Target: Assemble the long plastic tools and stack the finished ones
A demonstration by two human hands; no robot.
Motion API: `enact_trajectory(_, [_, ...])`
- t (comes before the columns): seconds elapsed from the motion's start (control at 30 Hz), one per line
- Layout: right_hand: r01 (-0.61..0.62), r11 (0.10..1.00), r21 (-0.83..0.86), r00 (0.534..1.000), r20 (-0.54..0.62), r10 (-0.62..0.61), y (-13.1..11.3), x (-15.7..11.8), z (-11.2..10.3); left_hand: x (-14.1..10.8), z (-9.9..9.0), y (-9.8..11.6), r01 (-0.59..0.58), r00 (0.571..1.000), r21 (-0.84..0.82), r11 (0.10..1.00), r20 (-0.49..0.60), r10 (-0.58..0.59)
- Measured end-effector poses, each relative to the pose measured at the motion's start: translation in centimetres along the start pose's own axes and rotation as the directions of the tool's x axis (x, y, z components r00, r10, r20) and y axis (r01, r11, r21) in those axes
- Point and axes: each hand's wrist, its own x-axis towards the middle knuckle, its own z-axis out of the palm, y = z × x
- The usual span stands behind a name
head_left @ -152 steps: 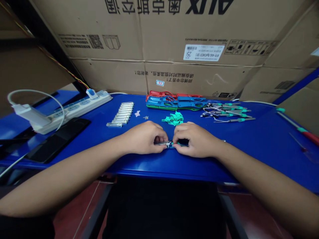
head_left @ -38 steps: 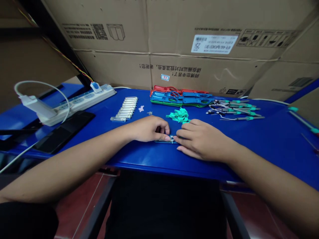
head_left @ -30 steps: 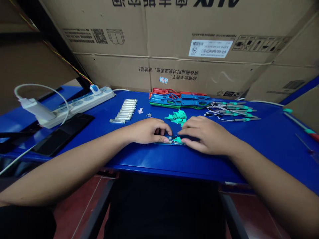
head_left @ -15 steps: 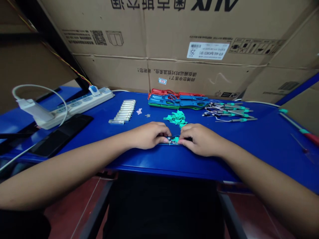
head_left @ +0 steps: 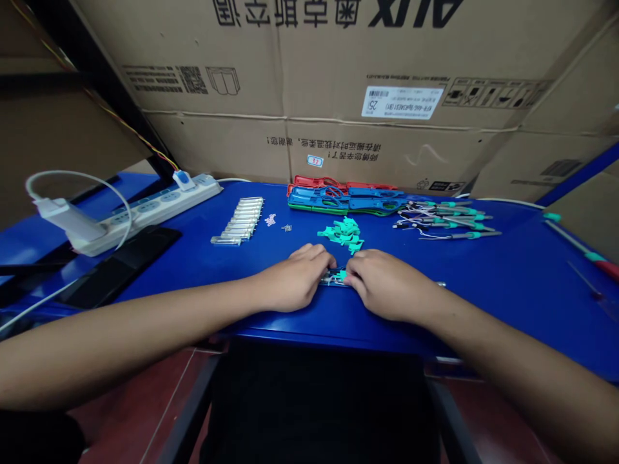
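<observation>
The left hand point(head_left: 296, 280) has rolled knuckles-up, its thumb now hidden, apparently tucked beneath.

Carton point(head_left: 314, 77): behind the table point(head_left: 512, 290).
Power strip point(head_left: 153, 213): table's left, behind the phone point(head_left: 128, 267).
Casings point(head_left: 322, 197): toward the rear, behind the clips point(head_left: 344, 233).
Wired rods point(head_left: 476, 235): right of the clips.

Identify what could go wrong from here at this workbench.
The thin wires between the left hand and right hand could get pinched in the blue casing. The right hand might knock the loose turquoise pieces just beyond it. The tiny metal pieces, lying loose, could scatter.
</observation>
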Motion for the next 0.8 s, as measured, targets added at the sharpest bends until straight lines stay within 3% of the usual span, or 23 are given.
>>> enact_trajectory(0.17, [-0.045, 0.999, 0.012, 0.999, -0.028, 0.045, -0.8, 0.1, -0.1, 0.1, 0.1, 0.1, 0.021, 1.000, -0.015, 1.000, 0.017, -0.021])
enact_trajectory(0.37, [0.045, 0.994, 0.096, 0.999, -0.034, -0.042, 0.4, 0.2, -0.1, 0.2, 0.1, 0.0, 0.030, 0.999, -0.028, 0.999, -0.020, -0.030])
enact_trajectory(0.6, [0.241, 0.954, 0.178, 0.971, -0.047, -0.237, 4.1, -0.9, -2.1, 0.3, 0.0, 0.1, 0.028, 0.998, -0.035, 0.999, -0.058, -0.030])
enact_trajectory(0.8, [0.246, 0.926, 0.286, 0.969, -0.091, -0.230, 7.9, -2.0, -3.8, 0.3, -0.4, 0.2, 0.032, 0.998, -0.029, 0.999, -0.059, -0.034])
